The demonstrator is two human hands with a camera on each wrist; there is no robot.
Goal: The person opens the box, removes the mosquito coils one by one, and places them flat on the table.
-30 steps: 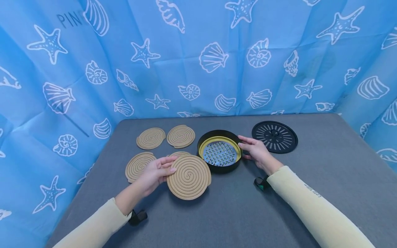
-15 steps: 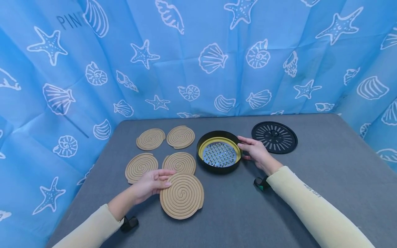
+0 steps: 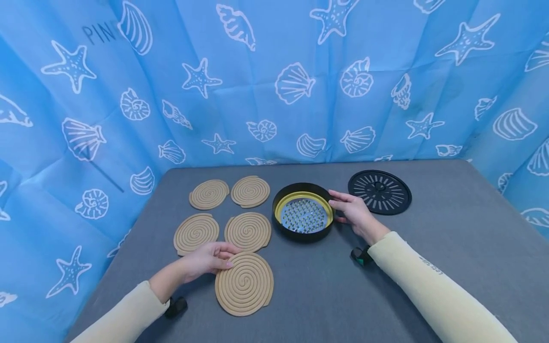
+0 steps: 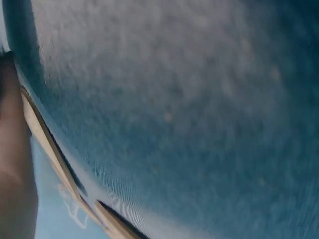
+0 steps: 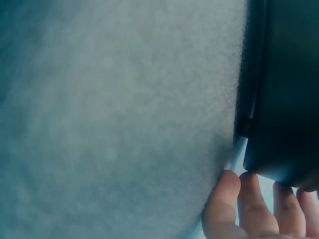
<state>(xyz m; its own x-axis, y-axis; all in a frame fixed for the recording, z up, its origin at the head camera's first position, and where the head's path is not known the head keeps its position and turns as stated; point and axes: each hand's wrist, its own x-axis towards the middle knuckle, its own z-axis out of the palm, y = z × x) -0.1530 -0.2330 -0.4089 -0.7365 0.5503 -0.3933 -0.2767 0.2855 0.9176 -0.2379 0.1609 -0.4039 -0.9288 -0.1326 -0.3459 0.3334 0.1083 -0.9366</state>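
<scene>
My left hand pinches the left edge of a tan mosquito coil, thumb on top. That coil lies flat or nearly so at the front of the table; its edge shows as a thin line in the left wrist view. My right hand holds the right wall of a round black mosquito coil holder with a yellow inner ring and a studded silvery mesh. In the right wrist view, the fingertips of the right hand meet the holder's dark edge.
Several more mosquito coils lie in two rows: two at the back and two in front of them. A slotted black lid lies back right. The grey table backs onto a blue shell-print curtain.
My left hand has brought the mosquito coil down and toward the front left, uncovering the coil behind it. My right hand and the holder have stayed in place.
</scene>
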